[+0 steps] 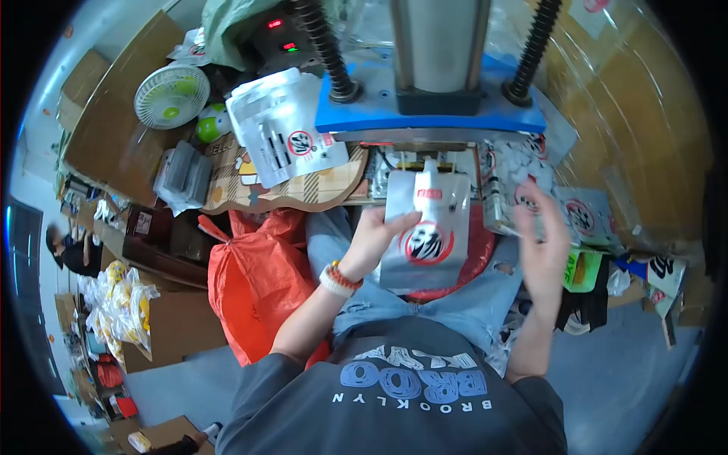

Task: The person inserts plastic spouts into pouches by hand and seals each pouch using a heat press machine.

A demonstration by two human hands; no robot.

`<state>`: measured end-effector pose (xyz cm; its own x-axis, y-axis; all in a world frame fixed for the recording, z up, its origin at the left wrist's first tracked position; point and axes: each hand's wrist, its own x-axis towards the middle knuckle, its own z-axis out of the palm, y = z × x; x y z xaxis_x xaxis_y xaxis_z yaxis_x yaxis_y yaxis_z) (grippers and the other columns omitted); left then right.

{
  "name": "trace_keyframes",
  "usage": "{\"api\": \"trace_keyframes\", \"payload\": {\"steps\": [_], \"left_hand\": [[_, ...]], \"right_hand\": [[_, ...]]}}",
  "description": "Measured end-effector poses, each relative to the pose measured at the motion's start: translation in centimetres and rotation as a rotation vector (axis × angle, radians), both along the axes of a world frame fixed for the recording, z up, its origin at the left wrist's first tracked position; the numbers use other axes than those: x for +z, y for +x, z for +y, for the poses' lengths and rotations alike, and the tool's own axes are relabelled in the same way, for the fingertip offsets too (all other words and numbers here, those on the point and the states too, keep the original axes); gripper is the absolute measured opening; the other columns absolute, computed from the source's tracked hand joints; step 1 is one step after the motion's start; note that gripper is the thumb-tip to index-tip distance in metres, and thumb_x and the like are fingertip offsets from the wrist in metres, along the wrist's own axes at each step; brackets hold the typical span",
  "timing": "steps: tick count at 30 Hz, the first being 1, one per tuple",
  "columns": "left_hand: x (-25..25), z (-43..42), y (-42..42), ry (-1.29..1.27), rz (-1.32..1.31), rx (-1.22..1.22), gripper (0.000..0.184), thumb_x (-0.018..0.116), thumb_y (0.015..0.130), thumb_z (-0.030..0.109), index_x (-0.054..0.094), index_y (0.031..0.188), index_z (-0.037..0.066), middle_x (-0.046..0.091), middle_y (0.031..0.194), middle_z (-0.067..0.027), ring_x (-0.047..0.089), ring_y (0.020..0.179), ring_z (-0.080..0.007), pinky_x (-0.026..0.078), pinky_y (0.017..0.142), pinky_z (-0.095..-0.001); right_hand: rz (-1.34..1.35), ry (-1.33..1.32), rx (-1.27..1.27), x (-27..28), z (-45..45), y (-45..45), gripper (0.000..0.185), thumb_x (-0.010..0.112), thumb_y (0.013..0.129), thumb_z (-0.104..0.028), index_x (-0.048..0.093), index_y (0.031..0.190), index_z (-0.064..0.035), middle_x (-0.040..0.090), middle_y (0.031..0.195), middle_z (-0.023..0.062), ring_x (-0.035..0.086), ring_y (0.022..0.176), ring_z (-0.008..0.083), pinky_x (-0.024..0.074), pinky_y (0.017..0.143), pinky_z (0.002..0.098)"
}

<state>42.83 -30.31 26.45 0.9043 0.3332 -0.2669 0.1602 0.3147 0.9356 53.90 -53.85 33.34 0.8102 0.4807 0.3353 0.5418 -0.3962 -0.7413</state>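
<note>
Silvery film makes the pouch (428, 241), on the wearer's side of the blue press plate (356, 117), look light, floppy and slippery, so I favour its side edge, where the left hand (369, 241) grips, the right hand (544, 246) hanging open toward the plate's right end.

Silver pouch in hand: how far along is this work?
Printing on the silver pouch looks done; sealing can't be judged. The left hand holds it before the blue press plate; the right hand is off it. Left: perhaps pressing it, then the other pouches.
</note>
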Motion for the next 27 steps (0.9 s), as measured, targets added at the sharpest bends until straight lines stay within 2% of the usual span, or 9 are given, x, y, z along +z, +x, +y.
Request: {"api": "trace_keyframes", "payload": {"steps": [5,6,8,10,13,15,18,22,27], "left_hand": [[-3.6,1.8,3.7,0.496,0.019,0.072,0.032,0.067,0.084,0.029,0.065,0.080,-0.003,0.065,0.075,-0.0086,0.056,0.069,-0.0112,0.047,0.059,-0.0334],[-2.8,1.9,3.5,0.484,0.102,0.054,0.033,0.069,0.084,0.018,0.060,0.111,0.001,0.064,0.101,-0.0080,0.060,0.088,-0.0170,0.052,0.079,-0.0360],[0.7,2.3,1.9,0.065,0.070,-0.068,0.039,0.069,0.086,0.025,0.057,0.111,-0.002,0.061,0.099,-0.0103,0.054,0.095,-0.0152,0.046,0.084,-0.0362],[0.2,5.8,2.0,0.340,0.217,-0.223,0.049,0.069,0.086,0.038,0.056,0.112,-0.001,0.062,0.100,-0.0128,0.056,0.091,-0.0177,0.046,0.081,-0.0370],[-1.1,10.5,-0.1,1.664,0.120,0.632,0.088,0.068,0.078,0.056,0.036,0.144,0.006,0.036,0.149,-0.0168,0.032,0.139,-0.0327,0.026,0.110,-0.0578],[-6.1,13.2,-3.1,1.590,0.180,0.305,0.101,0.067,0.074,0.061,0.028,0.148,0.005,0.024,0.156,-0.0157,0.019,0.145,-0.0306,0.015,0.111,-0.0645],[-6.7,13.2,-5.9,1.724,0.065,0.039,0.077,0.071,0.079,0.034,0.037,0.142,0.008,0.039,0.149,-0.0107,0.034,0.140,-0.0280,0.030,0.113,-0.0447],[-3.9,11.9,-7.6,1.322,-0.148,0.407,0.008,0.069,0.082,0.018,0.073,0.087,0.013,0.070,0.078,-0.0078,0.068,0.070,-0.0233,0.052,0.062,-0.0331],[1.0,4.2,-8.9,1.283,-0.386,0.487,0.021,0.072,0.073,0.006,0.070,0.094,0.010,0.071,0.092,-0.0062,0.069,0.078,-0.0228,0.055,0.066,-0.0334]], "right_hand": [[-0.143,-0.583,-0.255,-8.0,-2.5,8.7,0.045,0.063,0.089,-0.017,0.054,0.131,-0.0039,0.054,0.129,0.0224,0.052,0.117,0.0404,0.0403,0.100,0.0442],[-0.280,-0.425,-0.217,-13.9,-3.8,10.9,0.040,0.062,0.088,-0.010,0.058,0.128,-0.0018,0.056,0.127,0.0236,0.055,0.114,0.0403,0.0442,0.098,0.0423],[0.050,-0.152,-0.083,-17.5,-5.2,14.2,0.037,0.064,0.084,-0.001,0.061,0.121,0.0029,0.060,0.116,0.0251,0.061,0.101,0.0380,0.0523,0.084,0.0418],[-0.198,-0.343,-0.057,-14.9,-4.3,13.3,0.031,0.065,0.085,-0.004,0.063,0.115,0.0029,0.063,0.110,0.0210,0.061,0.098,0.0352,0.0500,0.084,0.0412],[-0.333,-0.372,-0.104,-8.3,-2.4,6.5,0.030,0.059,0.093,-0.010,0.059,0.120,0.0046,0.065,0.109,0.0204,0.062,0.098,0.0310,0.0492,0.087,0.0358],[-0.402,-0.360,-0.150,-7.3,-1.4,4.6,0.032,0.057,0.097,-0.014,0.058,0.121,0.0055,0.067,0.104,0.0197,0.065,0.091,0.0268,0.0513,0.083,0.0321],[-0.159,0.121,-0.244,-8.1,-1.6,3.6,0.034,0.058,0.097,-0.017,0.057,0.121,0.0069,0.066,0.105,0.0189,0.063,0.092,0.0278,0.0503,0.086,0.0341],[0.005,0.475,-0.175,-2.4,-0.2,-1.1,0.035,0.060,0.097,-0.020,0.058,0.117,0.0080,0.063,0.110,0.0193,0.061,0.097,0.0242,0.0489,0.088,0.0333],[-0.422,0.239,0.162,-1.1,1.6,-4.5,0.025,0.059,0.090,-0.002,0.061,0.114,0.0056,0.063,0.111,0.0208,0.059,0.103,0.0367,0.0469,0.091,0.0422]]}}
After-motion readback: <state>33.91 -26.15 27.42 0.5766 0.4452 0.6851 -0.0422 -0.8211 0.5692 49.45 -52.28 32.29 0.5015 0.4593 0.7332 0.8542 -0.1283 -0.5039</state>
